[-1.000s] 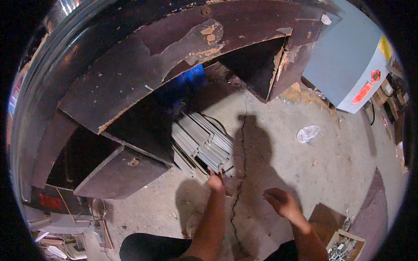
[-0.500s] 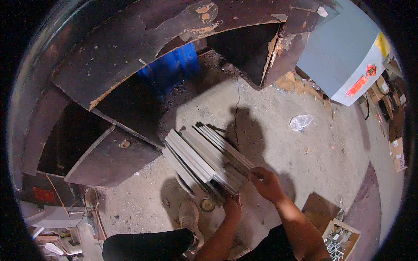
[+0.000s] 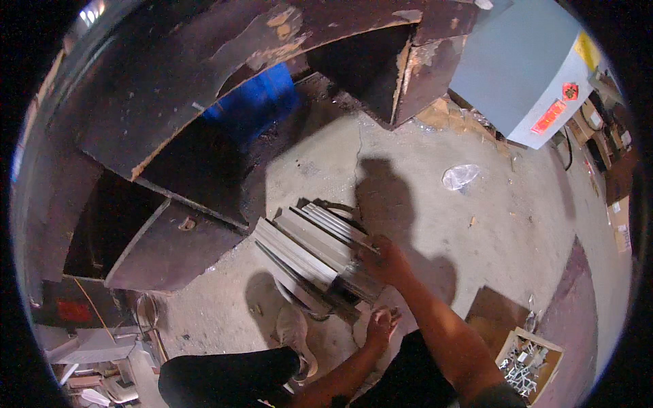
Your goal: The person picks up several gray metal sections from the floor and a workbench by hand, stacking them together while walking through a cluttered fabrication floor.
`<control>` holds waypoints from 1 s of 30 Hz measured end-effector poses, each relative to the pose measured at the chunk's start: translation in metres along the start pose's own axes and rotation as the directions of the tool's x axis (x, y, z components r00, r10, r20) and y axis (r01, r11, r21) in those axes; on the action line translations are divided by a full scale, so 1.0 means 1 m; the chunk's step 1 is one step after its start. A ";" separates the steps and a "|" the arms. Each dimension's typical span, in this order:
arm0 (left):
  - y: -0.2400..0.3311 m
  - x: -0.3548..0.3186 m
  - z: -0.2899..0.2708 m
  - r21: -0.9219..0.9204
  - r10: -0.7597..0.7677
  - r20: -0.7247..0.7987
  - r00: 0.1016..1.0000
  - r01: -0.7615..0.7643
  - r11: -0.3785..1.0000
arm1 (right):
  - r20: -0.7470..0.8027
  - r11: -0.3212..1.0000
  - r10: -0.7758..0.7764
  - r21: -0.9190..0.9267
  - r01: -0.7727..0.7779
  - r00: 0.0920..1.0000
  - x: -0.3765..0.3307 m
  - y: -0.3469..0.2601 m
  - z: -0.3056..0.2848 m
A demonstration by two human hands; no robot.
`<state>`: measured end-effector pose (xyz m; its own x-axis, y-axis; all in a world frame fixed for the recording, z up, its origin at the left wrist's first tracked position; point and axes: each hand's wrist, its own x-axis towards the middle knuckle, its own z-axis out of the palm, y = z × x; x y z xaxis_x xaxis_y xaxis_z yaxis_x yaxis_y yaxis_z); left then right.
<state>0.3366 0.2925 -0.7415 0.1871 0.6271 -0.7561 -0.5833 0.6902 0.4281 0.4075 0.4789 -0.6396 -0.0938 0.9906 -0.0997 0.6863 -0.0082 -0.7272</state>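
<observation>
Several long, pale grey strips (image 3: 299,253) lie side by side in a slanting stack low over the floor, their near ends toward me. My right hand (image 3: 386,262) is closed around the near ends of the narrow strips on the stack's right side; its fingertips are partly hidden. Just short of the stack, my left hand (image 3: 383,324) is apart from the strips, palm turned up. Its fingers are loosely curled and nothing shows between them. A shoe (image 3: 294,333) stands on the floor to the left of that hand.
A worn dark bench (image 3: 170,81) with open compartments spans the far left, a blue object (image 3: 262,98) inside it. Farther right stands a grey cabinet (image 3: 517,61). Clear plastic (image 3: 461,177) lies on the concrete. At the lower right is a box of metal pieces (image 3: 527,367).
My right hand has moved left and lower with the narrow strips, which now sit closer against the stack. My left hand has come away from the near end and moved right.
</observation>
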 end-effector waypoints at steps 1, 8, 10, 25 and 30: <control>-0.004 -0.005 -0.006 0.184 -0.034 0.075 0.997 0.020 0.983 | 0.036 0.983 0.179 0.027 -0.180 0.983 0.006 -0.007 -0.007; 0.115 -0.036 -0.020 0.913 -0.287 0.398 0.871 -0.346 0.216 | -0.183 0.995 0.081 0.071 -0.069 0.980 0.045 0.069 0.001; 0.186 -0.044 -0.028 0.781 -0.231 0.596 0.769 -0.622 -0.053 | -0.137 0.984 0.142 0.124 -0.125 0.980 0.048 0.070 -0.002; 0.409 -0.142 0.139 0.785 0.542 0.598 0.590 -0.568 -0.248 | -0.180 0.985 -0.155 0.054 0.167 0.971 0.006 0.006 0.005; 0.437 -0.172 0.098 0.816 0.672 0.512 0.535 -0.548 -0.185 | -0.054 0.896 -0.442 -0.065 0.438 0.896 0.005 -0.066 0.040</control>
<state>0.1270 0.5212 -0.3762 0.1122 0.9843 0.1364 0.6502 -0.1766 0.7390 0.3331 0.4786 -0.6197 -0.3481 0.8981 0.2687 0.6212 0.4357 -0.6514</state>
